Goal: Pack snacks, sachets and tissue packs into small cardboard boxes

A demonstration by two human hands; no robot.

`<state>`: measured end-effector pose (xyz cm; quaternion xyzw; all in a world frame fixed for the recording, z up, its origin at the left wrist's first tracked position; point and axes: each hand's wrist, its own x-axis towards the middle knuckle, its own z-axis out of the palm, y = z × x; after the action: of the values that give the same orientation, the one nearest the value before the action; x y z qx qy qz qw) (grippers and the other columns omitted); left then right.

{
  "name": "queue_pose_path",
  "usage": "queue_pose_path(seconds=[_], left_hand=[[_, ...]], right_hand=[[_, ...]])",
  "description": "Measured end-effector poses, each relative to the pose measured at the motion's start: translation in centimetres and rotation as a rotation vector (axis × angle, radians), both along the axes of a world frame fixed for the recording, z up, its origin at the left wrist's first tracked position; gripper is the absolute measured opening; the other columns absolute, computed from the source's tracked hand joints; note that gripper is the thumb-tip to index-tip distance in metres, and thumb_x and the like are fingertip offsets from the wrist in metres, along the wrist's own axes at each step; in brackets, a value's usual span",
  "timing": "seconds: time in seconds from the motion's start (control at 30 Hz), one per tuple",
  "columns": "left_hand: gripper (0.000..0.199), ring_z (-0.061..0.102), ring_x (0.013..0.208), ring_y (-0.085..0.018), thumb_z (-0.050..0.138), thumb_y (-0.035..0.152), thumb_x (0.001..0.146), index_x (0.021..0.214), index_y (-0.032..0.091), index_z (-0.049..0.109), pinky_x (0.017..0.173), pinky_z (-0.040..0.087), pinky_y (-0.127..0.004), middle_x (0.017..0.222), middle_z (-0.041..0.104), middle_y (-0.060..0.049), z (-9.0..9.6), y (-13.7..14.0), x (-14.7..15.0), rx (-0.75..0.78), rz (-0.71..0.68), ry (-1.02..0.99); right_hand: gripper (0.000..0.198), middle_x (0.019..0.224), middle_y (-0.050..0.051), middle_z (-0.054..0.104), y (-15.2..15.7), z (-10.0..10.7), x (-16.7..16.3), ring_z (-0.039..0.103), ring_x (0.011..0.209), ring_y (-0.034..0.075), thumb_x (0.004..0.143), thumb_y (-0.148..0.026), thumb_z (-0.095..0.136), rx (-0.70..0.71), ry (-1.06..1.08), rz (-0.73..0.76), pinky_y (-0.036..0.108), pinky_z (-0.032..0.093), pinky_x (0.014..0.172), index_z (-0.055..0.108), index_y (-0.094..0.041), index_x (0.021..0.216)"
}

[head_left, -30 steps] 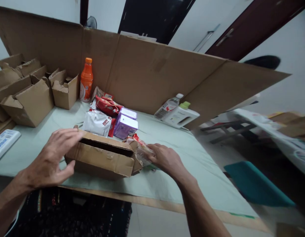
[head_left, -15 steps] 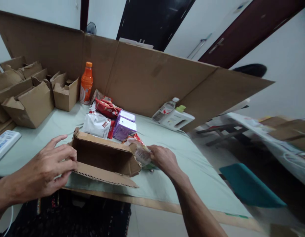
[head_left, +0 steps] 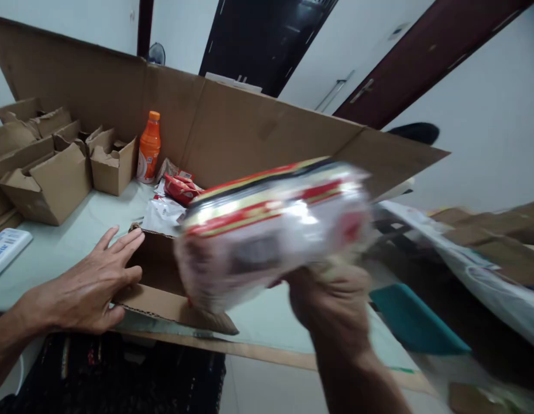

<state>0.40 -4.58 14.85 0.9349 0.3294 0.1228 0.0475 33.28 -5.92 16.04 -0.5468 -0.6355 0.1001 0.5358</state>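
An open cardboard box [head_left: 159, 256] lies on the pale green table cover, its near flap folded out toward me. My left hand [head_left: 92, 284] is at the box's left end, fingers spread and some fingertips touching its edge. My right hand [head_left: 336, 305] grips a shiny plastic-wrapped packet [head_left: 267, 236] with red, gold and black stripes. The packet is blurred, raised and tilted over the box's right part, which it hides. Behind the box are a white pouch [head_left: 161, 215] and a red packet [head_left: 180, 188].
An orange bottle [head_left: 149, 149] stands by the cardboard screen [head_left: 267, 123]. Several open cartons [head_left: 55, 181] stand at the left, with a white power strip [head_left: 8, 250] in front of them. A teal chair [head_left: 418, 319] is right of the table.
My right hand has lifted the packet from beside the box, up and over its right part. My left hand's fingers have spread out along the box's left end.
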Motion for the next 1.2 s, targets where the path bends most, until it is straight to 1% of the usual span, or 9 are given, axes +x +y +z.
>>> queue_pose_path(seconds=[0.1,0.2,0.27,0.43,0.6,0.73,0.87,0.97,1.2], left_hand=[[0.028,0.056,0.131,-0.041,0.063,0.015,0.065,0.090,0.023,0.070,0.122,0.023,-0.074,0.121,0.070,-0.013,-0.5,-0.2,-0.4,-0.027,0.038,-0.021],[0.029,0.037,0.149,-0.046,0.065,0.012,0.065,0.092,0.021,0.071,0.120,0.026,-0.075,0.148,0.055,-0.019,-2.0,-0.4,-1.0,0.006,0.100,-0.066],[0.021,0.028,0.155,-0.046,0.067,0.011,0.069,0.088,0.020,0.071,0.120,0.029,-0.072,0.159,0.045,-0.019,-3.1,-0.4,-1.4,0.034,0.113,-0.099],[0.009,0.038,0.152,-0.042,0.066,0.012,0.078,0.082,0.020,0.068,0.121,0.031,-0.070,0.157,0.050,-0.017,-4.6,-0.4,-1.3,0.089,0.068,-0.144],[0.015,0.041,0.151,-0.033,0.057,0.010,0.087,0.095,0.020,0.064,0.126,0.025,-0.063,0.149,0.058,-0.016,-3.5,-0.6,-0.4,0.169,0.001,-0.293],[0.051,0.047,0.147,-0.029,0.056,0.004,0.079,0.128,0.018,0.058,0.130,0.018,-0.058,0.140,0.066,-0.012,-3.2,-0.3,0.6,0.196,-0.094,-0.315],[0.031,0.051,0.139,-0.031,0.058,0.003,0.075,0.099,0.021,0.065,0.130,0.015,-0.057,0.114,0.075,-0.005,-4.1,0.7,1.3,0.192,-0.152,-0.282],[0.022,0.058,0.124,-0.029,0.059,0.003,0.077,0.088,0.022,0.064,0.123,0.027,-0.054,0.095,0.073,-0.001,-4.5,1.0,1.2,0.229,-0.128,-0.272],[0.016,0.060,0.108,-0.025,0.058,0.006,0.081,0.083,0.021,0.061,0.112,0.036,-0.050,0.087,0.068,-0.001,-3.2,-1.3,-0.3,0.155,-0.115,-0.283]], right_hand=[[0.031,0.076,0.005,0.076,0.8,-1.1,-2.4,0.069,0.071,0.021,0.096,-0.034,0.052,0.057,-0.370,0.168,0.034,0.056,0.065,0.074,-0.025,0.076],[0.035,0.112,0.009,0.079,1.3,-1.5,-3.4,0.071,0.098,0.024,0.092,-0.012,0.046,-0.017,-0.791,0.303,0.036,0.052,0.081,0.077,-0.023,0.107],[0.036,0.107,0.009,0.079,1.3,-1.4,-4.0,0.071,0.093,0.023,0.088,-0.005,0.049,-0.179,-1.030,0.351,0.034,0.048,0.079,0.075,-0.022,0.106],[0.027,0.091,0.011,0.076,1.9,-1.8,-6.1,0.066,0.075,0.020,0.088,-0.002,0.049,-0.502,-1.320,0.391,0.031,0.040,0.065,0.072,-0.016,0.094],[0.030,0.092,0.009,0.075,2.3,-2.3,-6.9,0.066,0.075,0.020,0.094,-0.002,0.045,-0.628,-1.291,0.468,0.031,0.043,0.067,0.071,-0.015,0.096],[0.027,0.110,0.014,0.073,1.3,-1.8,-6.7,0.067,0.094,0.025,0.096,-0.004,0.046,-0.573,-1.244,0.472,0.036,0.048,0.081,0.069,-0.014,0.107],[0.032,0.127,0.018,0.067,0.8,-1.3,-6.6,0.062,0.114,0.031,0.096,-0.006,0.047,-0.528,-1.250,0.415,0.041,0.048,0.088,0.070,-0.016,0.116],[0.032,0.117,0.015,0.071,1.4,-1.3,-6.1,0.067,0.104,0.029,0.098,-0.008,0.046,-0.638,-1.240,0.412,0.037,0.047,0.080,0.070,-0.016,0.117],[0.036,0.105,0.010,0.078,3.1,-2.1,-6.0,0.071,0.092,0.023,0.098,-0.010,0.046,-0.722,-1.085,0.673,0.032,0.046,0.077,0.074,-0.020,0.119]])
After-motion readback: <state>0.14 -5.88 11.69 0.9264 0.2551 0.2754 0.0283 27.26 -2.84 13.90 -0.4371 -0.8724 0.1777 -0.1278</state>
